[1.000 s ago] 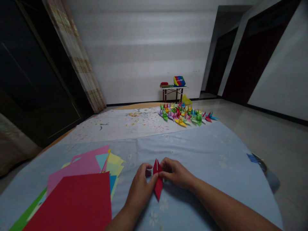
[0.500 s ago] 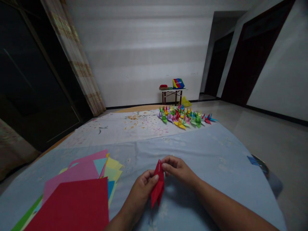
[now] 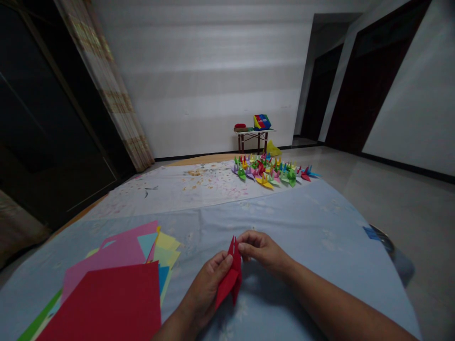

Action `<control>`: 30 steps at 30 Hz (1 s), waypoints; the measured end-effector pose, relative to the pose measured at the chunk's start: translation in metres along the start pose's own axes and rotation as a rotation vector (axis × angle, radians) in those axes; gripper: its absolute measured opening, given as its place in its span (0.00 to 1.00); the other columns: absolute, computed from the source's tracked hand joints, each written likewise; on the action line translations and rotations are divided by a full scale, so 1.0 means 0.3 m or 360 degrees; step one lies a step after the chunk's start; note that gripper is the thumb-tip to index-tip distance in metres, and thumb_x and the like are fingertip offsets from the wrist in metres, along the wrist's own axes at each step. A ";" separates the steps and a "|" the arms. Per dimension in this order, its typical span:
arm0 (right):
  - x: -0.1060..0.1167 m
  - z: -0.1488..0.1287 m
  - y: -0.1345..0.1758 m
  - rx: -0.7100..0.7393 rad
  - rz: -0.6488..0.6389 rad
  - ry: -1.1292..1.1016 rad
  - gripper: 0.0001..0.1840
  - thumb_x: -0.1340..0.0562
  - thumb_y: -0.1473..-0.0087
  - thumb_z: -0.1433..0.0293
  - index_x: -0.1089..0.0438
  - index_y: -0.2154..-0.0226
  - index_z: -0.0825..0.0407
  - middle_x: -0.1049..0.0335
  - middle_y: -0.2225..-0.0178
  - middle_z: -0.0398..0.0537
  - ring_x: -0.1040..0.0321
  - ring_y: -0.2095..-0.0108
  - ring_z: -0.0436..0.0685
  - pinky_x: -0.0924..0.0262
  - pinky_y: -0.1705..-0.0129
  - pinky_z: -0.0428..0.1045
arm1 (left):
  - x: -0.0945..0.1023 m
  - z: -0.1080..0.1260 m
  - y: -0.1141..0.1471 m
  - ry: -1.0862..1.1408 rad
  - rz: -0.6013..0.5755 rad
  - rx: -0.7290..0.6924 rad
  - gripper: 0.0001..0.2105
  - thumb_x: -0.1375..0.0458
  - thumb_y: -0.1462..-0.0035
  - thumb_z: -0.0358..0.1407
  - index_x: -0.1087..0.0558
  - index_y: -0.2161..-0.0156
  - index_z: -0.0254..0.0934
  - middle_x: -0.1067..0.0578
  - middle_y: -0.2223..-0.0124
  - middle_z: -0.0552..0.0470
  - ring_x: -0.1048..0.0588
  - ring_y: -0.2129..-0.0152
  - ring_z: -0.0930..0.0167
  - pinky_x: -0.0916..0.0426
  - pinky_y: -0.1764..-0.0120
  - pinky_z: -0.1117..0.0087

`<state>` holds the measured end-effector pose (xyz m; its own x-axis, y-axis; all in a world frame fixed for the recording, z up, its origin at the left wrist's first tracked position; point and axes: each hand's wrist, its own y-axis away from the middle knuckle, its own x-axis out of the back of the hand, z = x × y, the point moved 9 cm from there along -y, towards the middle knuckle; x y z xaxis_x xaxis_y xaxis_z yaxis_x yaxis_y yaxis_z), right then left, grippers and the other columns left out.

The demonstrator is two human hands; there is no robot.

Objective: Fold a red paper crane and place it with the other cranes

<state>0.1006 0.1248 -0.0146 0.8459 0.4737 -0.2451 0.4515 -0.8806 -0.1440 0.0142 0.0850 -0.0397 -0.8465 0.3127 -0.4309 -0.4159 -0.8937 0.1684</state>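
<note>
At the near left, a red sheet point(image 3: 106, 303) is laid over a pile of coloured papers point(image 3: 103, 255). To its right, above a blue cloth point(image 3: 302, 227), a folded red paper point(image 3: 231, 279) is held, its two narrow points up and its lower flaps spread. It is clamped in the grip of the left hand point(image 3: 209, 279); near the points, its right edge is pinched by the right hand point(image 3: 261, 248). Farther off, many paper cranes point(image 3: 263, 181) are clustered on the worktop point(image 3: 206, 159). Beyond, a multicoloured box point(image 3: 262, 122) is set on a small stand point(image 3: 254, 132).
</note>
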 end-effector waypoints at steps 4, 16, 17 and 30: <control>0.005 0.007 0.001 -0.0033 0.0012 0.0019 0.17 0.33 0.58 0.59 0.31 0.71 0.56 0.34 0.78 0.39 0.41 0.79 0.44 0.46 0.74 0.43 | 0.000 -0.008 -0.001 0.0046 -0.0005 0.0020 0.11 0.41 0.47 0.40 0.30 0.67 0.32 0.30 0.74 0.55 0.35 0.79 0.79 0.42 0.74 0.79; 0.005 -0.013 0.010 0.0121 0.0041 0.0472 0.15 0.36 0.54 0.63 0.34 0.64 0.55 0.34 0.73 0.42 0.41 0.75 0.46 0.44 0.70 0.44 | 0.033 -0.022 -0.011 -0.0040 0.0172 0.0001 0.14 0.36 0.55 0.41 0.30 0.68 0.32 0.32 0.78 0.58 0.37 0.83 0.80 0.45 0.77 0.79; 0.005 -0.018 0.011 0.0134 0.0042 0.0517 0.15 0.36 0.54 0.64 0.34 0.64 0.54 0.34 0.73 0.42 0.41 0.75 0.46 0.44 0.70 0.44 | 0.035 -0.023 -0.012 -0.0049 0.0174 0.0002 0.14 0.36 0.55 0.41 0.29 0.68 0.32 0.31 0.78 0.57 0.37 0.83 0.80 0.45 0.77 0.79; 0.000 -0.085 0.028 0.0429 0.0062 0.1009 0.13 0.38 0.53 0.70 0.31 0.61 0.53 0.31 0.71 0.44 0.40 0.75 0.46 0.42 0.72 0.44 | 0.043 -0.023 -0.013 -0.0072 0.0198 0.0016 0.13 0.34 0.58 0.40 0.26 0.70 0.32 0.29 0.77 0.56 0.35 0.81 0.80 0.43 0.76 0.79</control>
<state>0.1117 0.1171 0.0085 0.8998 0.2716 0.3416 0.4007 -0.8243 -0.4001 0.0072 0.0903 -0.0522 -0.9057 0.2139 -0.3660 -0.3099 -0.9232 0.2273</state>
